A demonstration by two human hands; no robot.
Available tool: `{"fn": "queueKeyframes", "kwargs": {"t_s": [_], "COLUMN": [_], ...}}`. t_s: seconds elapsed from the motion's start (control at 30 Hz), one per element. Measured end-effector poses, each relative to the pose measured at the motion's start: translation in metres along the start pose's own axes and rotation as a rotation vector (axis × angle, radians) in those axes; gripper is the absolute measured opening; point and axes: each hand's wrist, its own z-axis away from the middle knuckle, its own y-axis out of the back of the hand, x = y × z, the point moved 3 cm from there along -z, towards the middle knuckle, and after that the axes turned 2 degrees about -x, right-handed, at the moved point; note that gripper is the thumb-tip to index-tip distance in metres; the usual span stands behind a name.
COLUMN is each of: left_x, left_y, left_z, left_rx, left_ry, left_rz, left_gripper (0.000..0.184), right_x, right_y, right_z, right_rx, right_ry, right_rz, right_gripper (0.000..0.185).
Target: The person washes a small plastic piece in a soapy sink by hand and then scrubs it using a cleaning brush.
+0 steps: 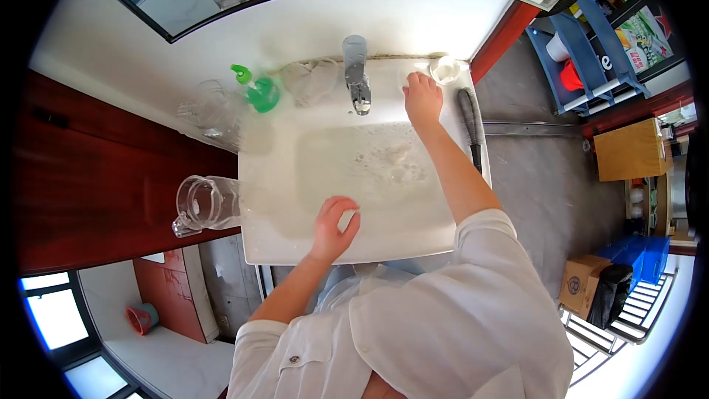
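A: Where's the small white cup (444, 69)?
B: On the washbasin's (269, 225) back rim, near the right corner, just beside the right hand (422, 96).
A: And that hand's grip?
B: The fingers point down at the rim; I can't tell whether they close on anything.
A: The left hand (336, 227)?
B: Over the basin's front part, its grip loosely curled, with a gap between thumb and fingers.
A: What else is near?
B: A grey-headed brush (467, 114) lies along the right rim. The chrome faucet (356, 66) stands mid-back, and the green pump bottle (262, 94) is at the back left corner.
A: Further out?
B: A clear pitcher (203, 203) at the left edge.
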Motion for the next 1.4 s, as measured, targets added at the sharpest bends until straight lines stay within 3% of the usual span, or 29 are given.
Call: {"fn": "queueKeyframes", "kwargs": {"t_s": [0.07,0.13,0.17,0.2,0.23,0.3,0.37,0.4,0.47,0.5,0.57,0.8,0.87,0.9,0.97,1.0,1.07,1.1,1.13,1.2,1.23,1.3,1.4], "left_x": [-0.02,-0.039,-0.044,-0.049,-0.055,-0.059,-0.064,-0.066,-0.076,-0.082,-0.091,-0.095,-0.1,-0.102,-0.099,-0.098,-0.096,-0.095,-0.089,-0.083,-0.085,-0.092,-0.096], "left_y": [-0.026,-0.049,-0.055,-0.059,-0.059,-0.064,-0.064,-0.063,-0.061,-0.06,-0.058,-0.043,-0.041,-0.041,-0.045,-0.046,-0.049,-0.052,-0.054,-0.054,-0.054,-0.053,-0.055], "left_z": [-0.02,-0.042,-0.054,-0.061,-0.066,-0.073,-0.071,-0.07,-0.062,-0.058,-0.056,-0.055,-0.057,-0.059,-0.061,-0.062,-0.066,-0.069,-0.071,-0.073,-0.073,-0.072,-0.074], "left_rx": [-0.061,0.029,0.069,0.112,0.121,-0.039,-0.059,-0.079,-0.066,-0.056,-0.037,-0.02,-0.017,-0.015,-0.011,-0.01,-0.028,-0.044,-0.049,0.06,0.055,0.086,0.048], "left_ry": [0.348,0.771,0.91,1.047,1.06,0.99,0.957,0.911,0.903,0.89,0.878,0.752,0.746,0.74,0.74,0.746,0.751,0.761,0.758,0.75,0.751,0.783,0.774], "left_rz": [0.302,0.714,0.866,1.021,1.017,1.356,1.331,1.307,1.319,1.328,1.314,1.169,1.134,1.106,1.132,1.144,1.169,1.19,1.191,1.165,1.163,1.033,1.005], "left_gripper": [0.014,0.033,0.04,0.048,0.048,0.054,0.053,0.053,0.051,0.049,0.048,0.048,0.048,0.049,0.048,0.048,0.045,0.042,0.042,0.037,0.037,0.035,0.033], "right_x": [0.0,-0.005,-0.007,-0.011,-0.018,-0.022,-0.025,-0.023,-0.01,-0.012,-0.026,-0.006,0.005,-0.001,-0.021,-0.027,-0.041,-0.042,-0.052,-0.077,-0.079,-0.084,-0.072], "right_y": [0.008,0.019,0.014,0.001,-0.007,-0.013,-0.015,-0.018,-0.018,-0.023,-0.027,-0.066,-0.053,-0.031,0.012,0.015,0.021,0.011,0.02,0.044,0.047,0.053,0.035], "right_z": [0.022,0.058,0.075,0.096,0.109,0.12,0.128,0.128,0.117,0.126,0.144,0.138,0.112,0.104,0.099,0.104,0.107,0.114,0.115,0.119,0.12,0.121,0.13], "right_rx": [-0.034,-0.343,-0.362,-0.498,-0.626,-0.717,-0.868,-0.871,-0.691,-0.698,-0.332,-0.492,-0.609,-0.603,-0.587,-0.587,-0.436,-0.375,-0.37,-0.332,-0.329,-0.238,-0.283], "right_ry": [-0.008,-0.438,-0.441,-0.59,-0.738,-0.779,-0.842,-0.85,-0.324,-0.33,0.054,0.03,-0.719,-0.719,-0.79,-0.785,-0.515,-0.385,-0.386,-0.06,-0.064,0.136,0.118], "right_rz": [-0.142,-0.821,-0.828,-1.246,-1.665,-1.686,-1.716,-1.714,-0.501,-0.5,0.046,-0.075,-1.023,-1.018,-1.444,-1.438,-1.404,-1.182,-1.18,-0.78,-0.78,-0.531,-0.497], "right_gripper": [0.022,0.019,0.019,0.02,0.021,0.023,0.027,0.027,0.03,0.03,0.03,0.027,0.033,0.033,0.033,0.033,0.03,0.027,0.027,0.028,0.028,0.025,0.026]}}
